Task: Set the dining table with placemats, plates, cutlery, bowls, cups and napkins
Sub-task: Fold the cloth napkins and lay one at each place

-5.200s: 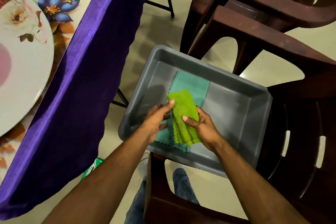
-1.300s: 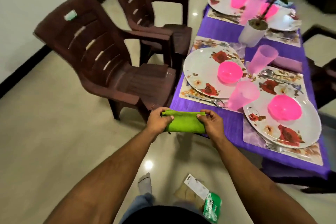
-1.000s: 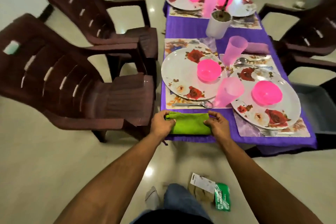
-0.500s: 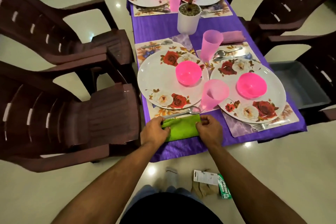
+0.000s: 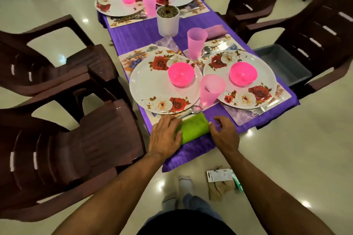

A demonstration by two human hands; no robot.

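A long surface (image 5: 133, 34) under a purple cloth stands on a shiny pale floor, with dark brown chairs (image 5: 80, 139) along both sides. A folded green napkin (image 5: 193, 127) lies at the near edge, just below a spoon (image 5: 191, 111) and a flowered plate (image 5: 162, 86). The left hand (image 5: 165, 135) lies flat on its left end, grip loose; the right hand (image 5: 224, 132) touches its right end, fingers relaxed. A grey tub (image 5: 282, 65) sits half hidden on a right-hand chair. The far place settings are blurred.
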